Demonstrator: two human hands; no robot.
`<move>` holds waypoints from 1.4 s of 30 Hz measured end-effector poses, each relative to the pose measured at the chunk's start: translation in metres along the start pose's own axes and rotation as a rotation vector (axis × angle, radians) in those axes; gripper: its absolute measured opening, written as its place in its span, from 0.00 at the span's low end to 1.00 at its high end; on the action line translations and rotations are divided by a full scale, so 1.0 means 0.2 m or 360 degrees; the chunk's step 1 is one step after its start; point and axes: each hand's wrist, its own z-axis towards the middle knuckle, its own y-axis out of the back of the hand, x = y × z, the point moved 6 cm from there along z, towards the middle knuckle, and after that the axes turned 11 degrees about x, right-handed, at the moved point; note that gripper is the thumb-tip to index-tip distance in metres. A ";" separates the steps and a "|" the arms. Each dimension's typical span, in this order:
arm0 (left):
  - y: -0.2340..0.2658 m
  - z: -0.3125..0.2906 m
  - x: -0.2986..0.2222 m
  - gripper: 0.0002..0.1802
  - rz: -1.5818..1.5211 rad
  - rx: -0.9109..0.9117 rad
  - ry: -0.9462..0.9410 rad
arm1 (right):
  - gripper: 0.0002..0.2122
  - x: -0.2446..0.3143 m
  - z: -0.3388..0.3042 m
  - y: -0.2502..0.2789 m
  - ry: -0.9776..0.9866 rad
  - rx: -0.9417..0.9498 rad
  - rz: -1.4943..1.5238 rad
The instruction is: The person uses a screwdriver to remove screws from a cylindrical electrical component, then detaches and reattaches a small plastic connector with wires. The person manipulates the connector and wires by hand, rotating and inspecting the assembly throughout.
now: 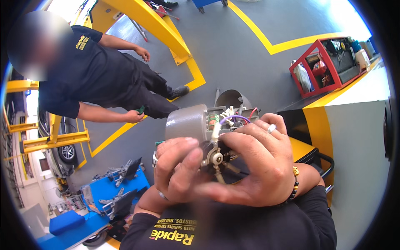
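Note:
A grey metal housing (pixel 185 123), rounded like a small machine's body, stands in front of me with an opened end. Cream, purple and red wires (pixel 229 118) come out of it. In front of them is a small black round part with a pale hub (pixel 217 158). My left hand (pixel 177 168) has its fingers curled at the part's left edge. My right hand (pixel 262 166) bends over its right side, fingertips by the wires; its thumb is blurred below. Both hands hide much of the part and the housing's lower side.
To the left a person (pixel 104 79) in dark clothes stands with a small green thing (pixel 141 110) in one hand. A yellow lift post (pixel 154 29) rises behind. A red-framed cart (pixel 329 66) stands at the right, a blue workbench (pixel 98 193) at the lower left.

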 end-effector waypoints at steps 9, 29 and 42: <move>-0.02 0.12 0.24 0.28 -0.0705 0.0245 0.0139 | 0.12 -0.44 0.13 -0.02 -0.0239 0.0334 0.1252; -0.46 0.70 0.27 0.29 -0.1434 0.1049 -0.0517 | 0.23 -0.73 -0.08 -0.17 -0.0065 0.0179 0.2715; -0.48 0.59 0.24 0.26 -0.1616 0.1183 -0.0673 | 0.21 -0.57 -0.14 -0.07 0.0239 0.0424 0.0848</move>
